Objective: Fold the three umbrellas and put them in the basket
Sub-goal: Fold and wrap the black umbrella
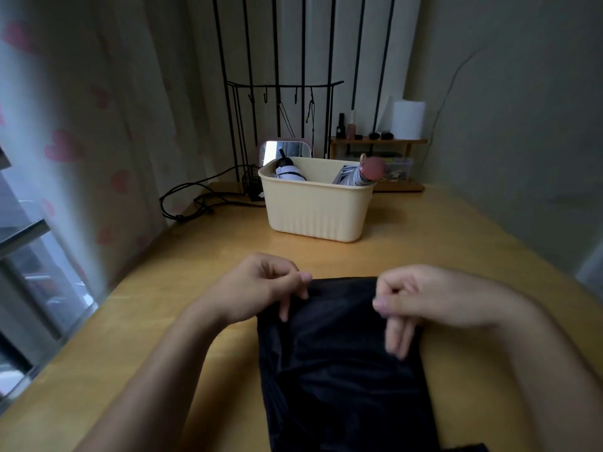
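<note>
A black umbrella [342, 360] lies on the wooden table [202, 256] right in front of me, its cloth loose and bunched. My left hand [261, 285] pinches the cloth at its far left corner. My right hand [421, 298] pinches the far right corner, fingers pressing on the fabric. A cream plastic basket [313, 210] stands further back at the table's middle. Inside it, a folded black-and-white umbrella [288, 171] leans at the left and a folded grey umbrella with a pink round handle [372, 169] leans at the right.
Black cables [202, 197] lie left of the basket near the heart-patterned curtain [81, 141]. Behind the basket are a small mirror [284, 150], a black wire hook stand [280, 89] and a wooden shelf [378, 141] with bottles and a white roll. A wall runs along the right.
</note>
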